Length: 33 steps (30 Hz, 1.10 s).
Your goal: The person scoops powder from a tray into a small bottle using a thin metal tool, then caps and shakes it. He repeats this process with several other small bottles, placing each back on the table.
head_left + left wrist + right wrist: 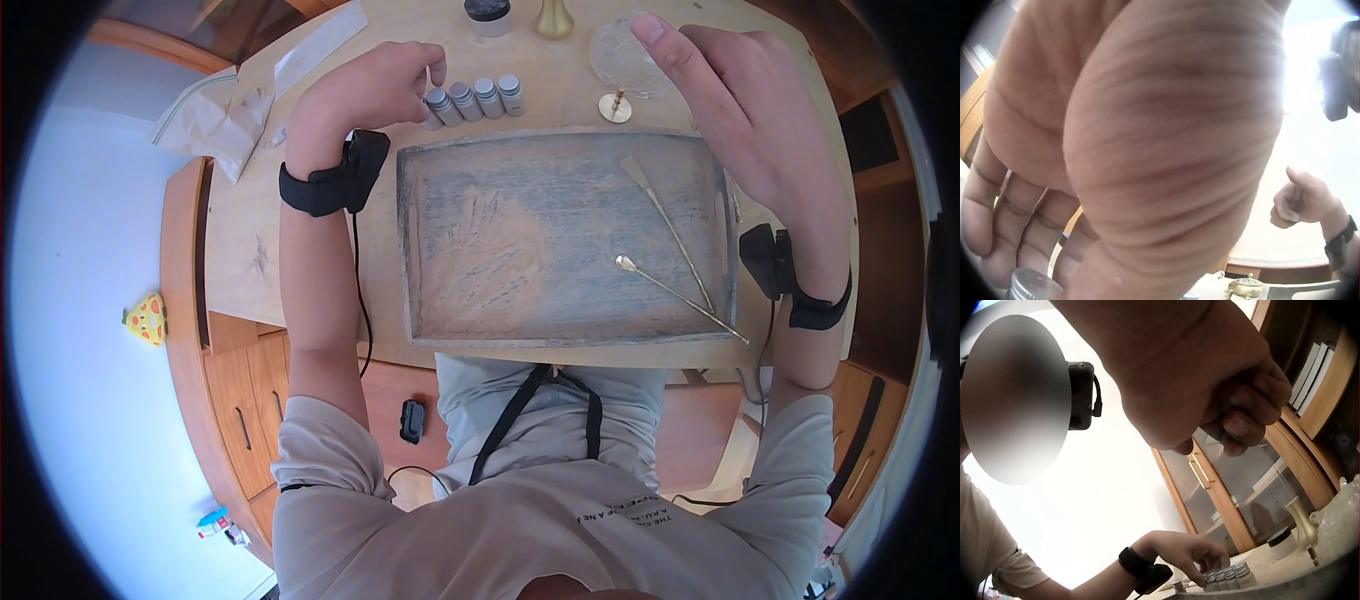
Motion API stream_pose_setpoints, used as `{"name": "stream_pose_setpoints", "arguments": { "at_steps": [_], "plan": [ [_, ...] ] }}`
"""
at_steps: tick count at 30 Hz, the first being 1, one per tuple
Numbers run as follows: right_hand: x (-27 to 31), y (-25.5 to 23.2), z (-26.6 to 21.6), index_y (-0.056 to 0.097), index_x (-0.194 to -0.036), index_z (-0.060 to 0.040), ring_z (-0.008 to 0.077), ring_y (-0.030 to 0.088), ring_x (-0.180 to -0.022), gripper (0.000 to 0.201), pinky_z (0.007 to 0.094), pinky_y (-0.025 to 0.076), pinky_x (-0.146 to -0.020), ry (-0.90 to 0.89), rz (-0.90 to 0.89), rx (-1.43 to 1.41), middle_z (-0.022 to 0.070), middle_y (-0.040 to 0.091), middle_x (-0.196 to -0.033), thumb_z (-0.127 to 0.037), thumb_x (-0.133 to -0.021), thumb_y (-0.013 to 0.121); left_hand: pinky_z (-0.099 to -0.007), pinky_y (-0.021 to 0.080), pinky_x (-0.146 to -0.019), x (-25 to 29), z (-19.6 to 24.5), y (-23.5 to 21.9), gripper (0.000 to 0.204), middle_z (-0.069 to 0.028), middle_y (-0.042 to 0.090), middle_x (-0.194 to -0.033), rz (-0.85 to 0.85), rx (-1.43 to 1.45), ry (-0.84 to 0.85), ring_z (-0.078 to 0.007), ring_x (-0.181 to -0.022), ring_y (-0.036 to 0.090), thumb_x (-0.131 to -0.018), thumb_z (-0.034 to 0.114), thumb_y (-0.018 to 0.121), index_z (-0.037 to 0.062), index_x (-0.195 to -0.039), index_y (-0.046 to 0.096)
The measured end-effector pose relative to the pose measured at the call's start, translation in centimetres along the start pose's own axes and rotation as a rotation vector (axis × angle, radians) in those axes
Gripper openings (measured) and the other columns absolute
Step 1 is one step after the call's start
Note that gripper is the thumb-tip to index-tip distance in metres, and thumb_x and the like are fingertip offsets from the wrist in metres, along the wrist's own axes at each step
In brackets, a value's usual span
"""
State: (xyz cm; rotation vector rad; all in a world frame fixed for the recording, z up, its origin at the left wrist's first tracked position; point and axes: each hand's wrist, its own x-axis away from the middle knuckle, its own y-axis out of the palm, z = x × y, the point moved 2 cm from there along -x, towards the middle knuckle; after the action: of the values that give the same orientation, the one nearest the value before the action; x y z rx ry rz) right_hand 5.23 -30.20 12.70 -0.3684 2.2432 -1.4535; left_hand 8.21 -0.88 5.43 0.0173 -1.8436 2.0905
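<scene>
My left hand [365, 95] reaches over the left end of a row of small bottles [487, 97] with silvery caps, its fingers loosely bent. In the left wrist view a ridged metal cap [1030, 286] shows close by the fingertips. The leftmost bottle is partly covered by the hand. My right hand [755, 110] is raised beyond the tray's back right corner, fingers folded in towards the palm and thumb sticking out, with nothing visible in it. A clear glass dish [612, 58] lies beside it in the head view.
A worn grey tray [590, 335] bears brownish powder [490, 255], a flat-tipped brush [665, 215] and a brass spoon [665, 282]. Behind it stand a dark-lidded jar [490, 20], a brass vase [554, 20] and a small round-based brass piece [616, 108]. Plastic bags [215, 125] lie left.
</scene>
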Motion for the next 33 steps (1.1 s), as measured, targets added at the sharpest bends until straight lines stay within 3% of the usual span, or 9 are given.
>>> {"name": "stream_pose_setpoints", "arguments": {
  "at_steps": [6,9,13,18,20,23,27,30,33],
  "plan": [
    [0.2,0.1,-0.3,0.058,-0.059,0.0047,0.0372,0.053,-0.046,0.064,0.0430,0.042,-0.050,0.006,0.047,0.024,0.0222,0.049,-0.051,-0.039,-0.105,0.049,-0.0342,0.049,-0.072,0.8,-1.0,-0.2,0.039,-0.0076,0.061,-0.089,0.010,0.079,0.005,-0.0207,-0.080,0.059,-0.073,0.009,0.079,0.0042,-0.108,0.061],
    [0.6,0.3,-0.8,0.058,-0.059,0.0044,0.0367,0.052,-0.046,0.065,0.0428,0.042,-0.050,0.015,0.088,0.080,0.0216,0.049,-0.050,-0.040,-0.106,0.049,-0.0342,0.050,-0.074,2.4,-2.6,-1.6,0.047,-0.0077,0.063,-0.094,-0.026,0.080,-0.152,-0.0207,-0.083,0.061,-0.069,0.015,0.083,0.0051,-0.110,0.062],
    [-0.7,-0.5,-1.5,0.058,-0.060,0.0043,0.0363,0.053,-0.046,0.065,0.0431,0.043,-0.050,0.219,-0.088,0.041,0.0214,0.049,-0.050,-0.041,-0.106,0.048,-0.0392,0.052,-0.074,3.0,-4.0,-1.6,0.051,-0.0121,0.066,-0.087,-0.102,-0.036,-0.413,-0.0283,-0.085,0.066,-0.066,0.016,0.085,0.0078,-0.110,0.063],
    [0.4,1.4,1.5,0.049,-0.068,0.0054,0.0222,0.033,-0.054,0.068,0.0393,0.032,-0.054,-0.084,0.124,0.030,0.0122,0.035,-0.057,-0.052,-0.104,0.048,-0.0400,0.052,-0.073,2.3,-3.5,-0.6,0.046,-0.0129,0.067,-0.088,-0.134,-0.078,-0.475,-0.0291,-0.084,0.065,-0.066,0.013,0.083,0.0068,-0.106,0.061],
    [0.3,1.3,1.5,0.049,-0.067,0.0049,0.0224,0.033,-0.054,0.067,0.0390,0.032,-0.054,-0.085,0.125,0.045,0.0116,0.035,-0.057,-0.051,-0.104,0.049,-0.0396,0.051,-0.072,1.9,-3.7,-0.5,0.045,-0.0119,0.067,-0.088,-0.112,-0.067,-0.383,-0.0288,-0.082,0.065,-0.067,0.011,0.081,0.0062,-0.107,0.061],
    [0.0,0.1,0.2,0.059,-0.061,0.0043,0.0365,0.053,-0.046,0.066,0.0435,0.043,-0.051,-0.003,-0.018,0.033,0.0217,0.050,-0.051,-0.041,-0.106,0.047,-0.0386,0.051,-0.071,1.4,-3.2,-0.7,0.044,-0.0111,0.066,-0.088,-0.068,-0.026,-0.250,-0.0278,-0.082,0.064,-0.069,0.009,0.080,0.0051,-0.107,0.060],
    [0.7,0.3,-1.4,0.058,-0.060,0.0041,0.0370,0.053,-0.047,0.066,0.0436,0.043,-0.051,-0.001,0.096,0.118,0.0217,0.050,-0.051,-0.042,-0.106,0.046,-0.0324,0.045,-0.065,1.0,-1.8,-0.7,0.037,-0.0037,0.057,-0.076,-0.064,-0.009,-0.165,-0.0170,-0.072,0.056,-0.074,0.007,0.074,0.0037,-0.108,0.059],
    [0.8,0.3,-1.3,0.058,-0.060,0.0040,0.0372,0.053,-0.047,0.066,0.0437,0.043,-0.051,-0.009,0.102,0.109,0.0217,0.050,-0.051,-0.041,-0.106,0.047,-0.0388,0.051,-0.070,0.7,-1.6,-0.6,0.043,-0.0123,0.066,-0.090,-0.078,0.022,-0.182,-0.0285,-0.082,0.064,-0.069,0.006,0.080,0.0043,-0.106,0.059],
    [0.7,-0.1,-1.1,0.058,-0.060,0.0042,0.0372,0.053,-0.047,0.065,0.0438,0.043,-0.051,-0.019,0.058,0.059,0.0218,0.050,-0.051,-0.041,-0.106,0.048,-0.0335,0.045,-0.065,0.6,-1.7,-0.2,0.035,-0.0039,0.057,-0.076,-0.035,0.005,-0.109,-0.0178,-0.072,0.055,-0.074,0.005,0.073,0.0035,-0.107,0.059]
  ]
}}
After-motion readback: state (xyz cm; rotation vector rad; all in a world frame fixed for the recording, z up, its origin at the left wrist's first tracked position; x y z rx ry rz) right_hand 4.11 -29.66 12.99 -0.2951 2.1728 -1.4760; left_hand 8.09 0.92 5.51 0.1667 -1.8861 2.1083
